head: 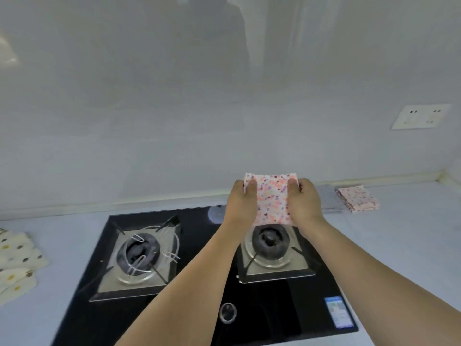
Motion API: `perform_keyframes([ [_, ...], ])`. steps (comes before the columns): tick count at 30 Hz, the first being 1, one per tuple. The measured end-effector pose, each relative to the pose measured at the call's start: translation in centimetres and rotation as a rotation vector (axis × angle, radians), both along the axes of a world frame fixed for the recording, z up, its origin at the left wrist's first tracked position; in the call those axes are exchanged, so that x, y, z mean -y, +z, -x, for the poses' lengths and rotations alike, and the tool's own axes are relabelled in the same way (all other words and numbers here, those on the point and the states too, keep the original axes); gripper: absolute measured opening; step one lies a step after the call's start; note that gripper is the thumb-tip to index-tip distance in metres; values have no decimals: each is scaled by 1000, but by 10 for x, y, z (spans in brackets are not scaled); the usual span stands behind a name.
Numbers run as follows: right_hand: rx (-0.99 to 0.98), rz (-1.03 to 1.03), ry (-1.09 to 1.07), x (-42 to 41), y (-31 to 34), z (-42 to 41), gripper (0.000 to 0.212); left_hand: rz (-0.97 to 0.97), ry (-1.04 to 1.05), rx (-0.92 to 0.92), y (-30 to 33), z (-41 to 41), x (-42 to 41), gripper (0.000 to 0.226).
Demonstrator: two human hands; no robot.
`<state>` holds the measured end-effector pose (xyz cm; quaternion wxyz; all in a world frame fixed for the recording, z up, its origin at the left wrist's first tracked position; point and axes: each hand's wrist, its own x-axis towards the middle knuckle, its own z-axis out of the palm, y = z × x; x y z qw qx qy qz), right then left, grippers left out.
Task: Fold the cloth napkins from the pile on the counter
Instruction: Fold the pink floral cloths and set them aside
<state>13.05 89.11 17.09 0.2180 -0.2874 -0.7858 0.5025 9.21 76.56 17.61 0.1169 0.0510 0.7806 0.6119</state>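
Note:
I hold a pink napkin with small coloured speckles [273, 198] up in the air above the right burner of the stove. My left hand [243, 199] pinches its left edge and my right hand [304, 199] pinches its right edge, thumbs on the near face. The napkin hangs flat between them. A folded pink speckled napkin [358, 198] lies on the counter at the back right, on top of a grey folded cloth [329, 199]. A pile of cream napkins with dots [18, 260] lies at the left edge of the counter.
A black glass gas stove [199, 290] fills the middle of the counter, with a left burner [141, 255], a right burner [270, 245] and a knob [227, 312]. A wall socket [421, 116] sits on the grey wall at the right. The pale counter [399, 245] runs both sides.

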Motion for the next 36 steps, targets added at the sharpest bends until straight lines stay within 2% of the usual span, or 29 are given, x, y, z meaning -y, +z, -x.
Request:
perform_keyframes([
  [4, 67, 25, 15, -78, -9, -18, 35, -54, -28, 245, -9, -6, -66, 24],
  [7, 97, 57, 5, -128, -17, -33, 31, -61, -70, 322, -21, -17, -98, 15],
  [13, 156, 196, -53, -205, -40, -45, 30, 48, -215, 338, -49, -11, -173, 18],
  [20, 250, 443, -109, -322, -65, -36, 27, 131, -220, 354, -96, 12, -298, 18],
  [24, 287, 427, -61, -393, -90, -4, 20, 165, -133, 345, -125, 40, -366, 18],
  [29, 336, 364, -21, -453, -134, 36, 46, 287, -56, 319, -164, 76, -428, 26],
  [34, 386, 357, -6, -478, -164, 49, 49, 421, -29, 324, -189, 87, -459, 23],
  [36, 420, 340, 14, -482, -170, 48, 50, 463, -1, 344, -195, 86, -464, 29],
])
